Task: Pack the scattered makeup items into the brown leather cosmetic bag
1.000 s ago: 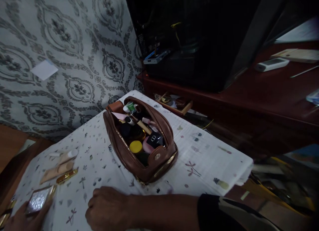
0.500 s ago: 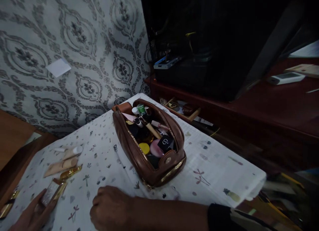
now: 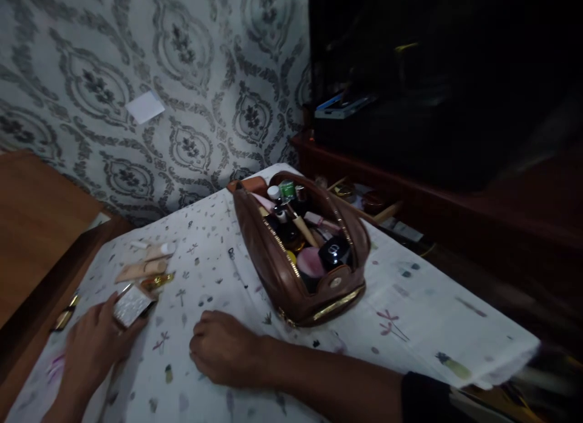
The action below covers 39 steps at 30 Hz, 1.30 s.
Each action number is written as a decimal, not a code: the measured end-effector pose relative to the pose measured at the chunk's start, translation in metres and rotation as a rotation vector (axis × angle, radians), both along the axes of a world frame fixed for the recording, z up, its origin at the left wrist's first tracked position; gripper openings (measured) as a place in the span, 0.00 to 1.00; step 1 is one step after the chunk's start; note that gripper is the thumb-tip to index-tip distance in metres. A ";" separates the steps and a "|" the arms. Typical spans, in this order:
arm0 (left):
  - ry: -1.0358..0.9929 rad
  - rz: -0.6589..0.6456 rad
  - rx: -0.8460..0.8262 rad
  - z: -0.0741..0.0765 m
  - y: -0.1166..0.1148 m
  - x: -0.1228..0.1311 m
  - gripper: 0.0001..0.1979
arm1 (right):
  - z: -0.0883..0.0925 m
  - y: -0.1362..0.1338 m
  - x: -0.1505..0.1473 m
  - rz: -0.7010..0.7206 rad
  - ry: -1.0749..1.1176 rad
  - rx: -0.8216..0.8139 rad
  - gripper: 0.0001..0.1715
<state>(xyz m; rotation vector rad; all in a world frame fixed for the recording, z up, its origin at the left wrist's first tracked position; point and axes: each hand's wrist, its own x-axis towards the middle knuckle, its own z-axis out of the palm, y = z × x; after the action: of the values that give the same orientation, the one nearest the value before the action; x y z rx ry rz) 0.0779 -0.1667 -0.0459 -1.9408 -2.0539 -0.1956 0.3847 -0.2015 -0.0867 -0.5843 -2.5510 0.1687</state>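
Note:
My left hand (image 3: 98,338) is at the left of the table, thumb and fingers around the sides of a square compact (image 3: 133,304) with a glittery silver face turned up. Just beyond the compact lie a gold tube (image 3: 157,281) and beige cosmetic tubes (image 3: 142,270). My right hand (image 3: 223,347) rests on the cloth as a closed fist, knuckles up; no object shows in it, and its underside is hidden. Past this fist stands a brown makeup bag (image 3: 268,262), unzipped, holding a black case (image 3: 334,253), a pink round item (image 3: 310,262), brushes and bottles.
A white patterned cloth (image 3: 410,307) covers the table. A black and gold tube (image 3: 66,313) lies at its left edge. Behind are a papered wall (image 3: 191,107), a dark screen (image 3: 432,76) and a half-open drawer (image 3: 387,211) with small items.
The view has swung left. My left hand has tipped the compact flatter, glittery face up, and brought it closer to the gold tube. My right fist stays in much the same place.

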 end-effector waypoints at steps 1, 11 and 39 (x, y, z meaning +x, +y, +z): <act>0.048 -0.068 0.010 0.002 -0.003 0.006 0.40 | 0.001 0.000 0.000 0.003 0.002 -0.002 0.11; -0.240 -0.172 0.099 0.009 -0.030 0.032 0.22 | 0.004 -0.002 -0.001 0.005 0.049 -0.182 0.14; -0.311 -0.352 0.011 -0.024 -0.002 0.061 0.23 | -0.002 -0.003 -0.002 -0.011 0.266 -0.254 0.15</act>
<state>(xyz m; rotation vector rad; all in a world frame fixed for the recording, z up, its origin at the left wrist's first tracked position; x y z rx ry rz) 0.1388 -0.1685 -0.0698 -2.3785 -1.8546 -0.6207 0.3826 -0.2046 -0.0890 -0.6240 -2.2832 0.5367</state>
